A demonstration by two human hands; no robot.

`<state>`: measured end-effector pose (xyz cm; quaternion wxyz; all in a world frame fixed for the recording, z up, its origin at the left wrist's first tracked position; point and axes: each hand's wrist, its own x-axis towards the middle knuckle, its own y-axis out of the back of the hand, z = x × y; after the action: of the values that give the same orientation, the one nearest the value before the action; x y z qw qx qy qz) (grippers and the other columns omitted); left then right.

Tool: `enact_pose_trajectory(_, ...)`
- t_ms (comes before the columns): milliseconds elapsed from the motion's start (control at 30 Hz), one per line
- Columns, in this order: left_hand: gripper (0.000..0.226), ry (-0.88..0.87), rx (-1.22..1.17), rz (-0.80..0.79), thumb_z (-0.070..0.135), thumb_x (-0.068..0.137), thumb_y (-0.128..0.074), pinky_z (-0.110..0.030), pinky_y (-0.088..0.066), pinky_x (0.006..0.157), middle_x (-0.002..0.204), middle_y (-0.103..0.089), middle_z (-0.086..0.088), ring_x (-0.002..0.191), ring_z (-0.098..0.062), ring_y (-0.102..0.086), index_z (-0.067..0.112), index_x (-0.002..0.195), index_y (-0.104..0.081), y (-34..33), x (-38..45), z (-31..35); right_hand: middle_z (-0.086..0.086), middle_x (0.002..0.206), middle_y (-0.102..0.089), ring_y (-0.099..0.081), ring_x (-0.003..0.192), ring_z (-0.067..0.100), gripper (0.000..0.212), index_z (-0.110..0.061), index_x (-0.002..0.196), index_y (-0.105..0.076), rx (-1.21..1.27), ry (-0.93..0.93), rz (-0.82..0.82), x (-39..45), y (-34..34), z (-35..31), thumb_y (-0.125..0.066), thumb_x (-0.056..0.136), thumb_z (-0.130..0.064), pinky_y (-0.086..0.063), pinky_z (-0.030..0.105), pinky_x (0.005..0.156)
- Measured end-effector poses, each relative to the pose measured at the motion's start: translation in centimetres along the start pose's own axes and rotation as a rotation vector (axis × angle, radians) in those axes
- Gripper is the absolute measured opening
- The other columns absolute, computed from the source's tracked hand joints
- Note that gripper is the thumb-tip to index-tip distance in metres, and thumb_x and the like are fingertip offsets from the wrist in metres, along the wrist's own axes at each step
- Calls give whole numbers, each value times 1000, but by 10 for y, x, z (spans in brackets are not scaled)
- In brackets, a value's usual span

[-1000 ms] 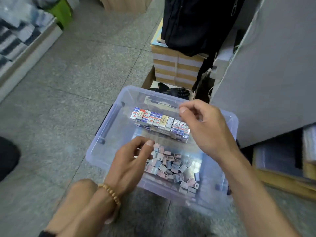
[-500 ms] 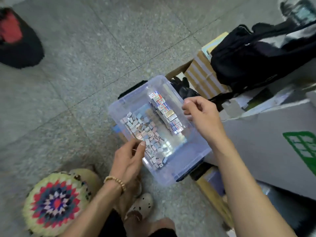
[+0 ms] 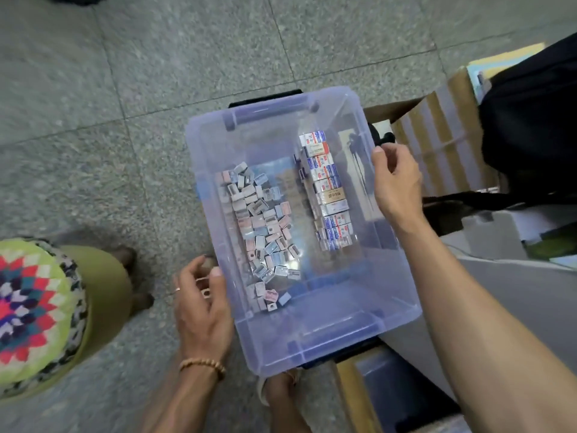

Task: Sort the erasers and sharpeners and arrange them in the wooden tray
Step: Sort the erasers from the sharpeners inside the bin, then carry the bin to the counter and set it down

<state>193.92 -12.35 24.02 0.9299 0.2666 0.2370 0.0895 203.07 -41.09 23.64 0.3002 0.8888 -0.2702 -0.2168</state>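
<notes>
Head view: both hands [image 3: 199,304] [image 3: 395,182] flank bin [image 3: 327,345] rims.

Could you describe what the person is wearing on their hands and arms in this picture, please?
Both forearms are bare, with no sleeves in view. The left hand has a thin ring on one of its fingers, and a bracelet of small round wooden-looking beads circles the left wrist. The right hand shows no ring, watch or bracelet.
</notes>
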Motion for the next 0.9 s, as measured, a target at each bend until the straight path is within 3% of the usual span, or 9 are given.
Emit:
enact_pose_trajectory(67, 45, 20, -23, -19, 43, 96, -49, -22, -38, 81, 111, -54, 4, 96, -8, -52, 15, 131, -49, -18, -7, -6, -9, 102, -62, -57, 86, -4, 32, -16, 119, -60, -19, 33, -93, 4, -7, 8, -52, 100, -41, -39, 7, 72)
enact_pose_trajectory(133, 51, 32, -63, -3, 52, 93, -46, -31, -41, 83, 111, -58, 0, 99, -18, -55, 15, 129, -50, -34, -7, -7, -13, 86, -60, -53, 71, -9, 28, -18, 106, -63, -56, 81, -101, 7, -11, 16, -54, 99, -44, -37, 12, 61)
enact_pose_trajectory(233, 56, 16, -40, 78, 59, 90, -40, -41, -49, 84, 108, -64, -6, 98, -27, -60, 16, 122, -55, -46, 0, -15, -10, 72, -58, -51, 65, 0, 33, -14, 91, -64, -53, 125, -52, 13, -12, 22, -54, 99, -45, -37, 27, 64)
enact_pose_trajectory(300, 58, -1, -38, 104, 63, 88, -38, -44, -50, 83, 106, -64, -7, 96, -28, -61, 16, 120, -55, -47, 2, -19, -11, 65, -54, -50, 60, -3, 33, -14, 85, -64, -37, 160, -22, 16, -13, 24, -53, 101, -41, -37, 22, 61)
enact_pose_trajectory(500, 36, -33, -88, 91, 36, 98, -50, -26, -45, 80, 107, -65, -2, 96, -17, -60, 11, 124, -57, -43, 4, -16, -14, 58, -46, -46, 53, -5, 29, -16, 75, -58, -46, 175, 23, 18, -15, 23, -53, 99, -31, -31, 14, 54)
enact_pose_trajectory(633, 29, -32, -114, 56, 27, 98, -49, 0, -40, 67, 98, -64, 6, 78, 12, -57, 8, 119, -57, -21, 6, -11, -13, 61, -53, -49, 54, -5, 30, -15, 76, -64, -54, 162, 8, 7, -15, 8, -53, 99, -32, -33, 11, 53)
enact_pose_trajectory(733, 30, -25, -135, 48, 29, 98, -49, -6, -47, 72, 100, -65, 11, 83, 15, -58, 14, 123, -57, 6, 7, -7, -7, 62, -55, -47, 58, 4, 35, -9, 77, -67, -88, 184, -5, -4, -20, -17, -53, 98, -33, -37, 25, 61)
enact_pose_trajectory(800, 31, -8, -140, 61, 31, 98, -48, -8, -48, 70, 100, -65, 12, 82, 13, -59, 18, 124, -57, 28, 11, -5, -5, 69, -60, -52, 65, 8, 31, -12, 86, -73, -110, 189, -24, -11, -27, -41, -54, 98, -33, -37, 25, 68)
enact_pose_trajectory(900, 35, -1, -140, 103, 37, 97, -47, -24, -52, 76, 103, -66, 9, 89, 0, -63, 19, 125, -59, 63, 23, -1, -8, 66, -59, -53, 63, 9, 29, -14, 87, -73, -133, 199, -60, -21, -45, -84, -55, 98, -34, -38, 27, 69)
